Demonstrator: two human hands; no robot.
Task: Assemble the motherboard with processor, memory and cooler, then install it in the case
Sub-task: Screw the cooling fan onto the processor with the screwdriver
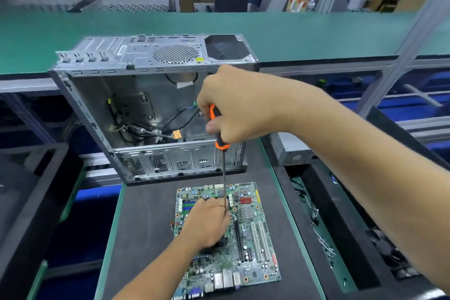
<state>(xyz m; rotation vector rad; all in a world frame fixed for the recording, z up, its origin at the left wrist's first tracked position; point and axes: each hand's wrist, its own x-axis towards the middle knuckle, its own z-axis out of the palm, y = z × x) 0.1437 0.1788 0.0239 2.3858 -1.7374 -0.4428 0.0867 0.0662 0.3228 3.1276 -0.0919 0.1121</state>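
Your right hand (233, 107) is wrapped in a fist around the orange-and-black handle of a screwdriver (219, 129), holding it upright above the motherboard (253, 238) so the thin dark shaft runs straight down to the board's upper middle. Your left hand (207, 221) lies on the motherboard there, fingers curled over a dark part beneath the palm — whether that is the cooler you cannot tell, since the hand covers nearly all of it — and its fingertips sit right against the lower end of the shaft, where the tip disappears behind them. The motherboard lies flat on the dark mat (146, 238) of the green-edged bench, its rear ports toward you, white expansion slots along its right half and blue memory slots showing just beyond your left hand. Just behind it stands the open case (136, 109), a bare metal chassis resting on its side with the opening facing you — loose black cables and an orange connector lie inside it. To your right, a dark tray (341, 226) holds cable ties and small parts, and a grey metal box (294, 151) sits beyond it, near your right forearm.
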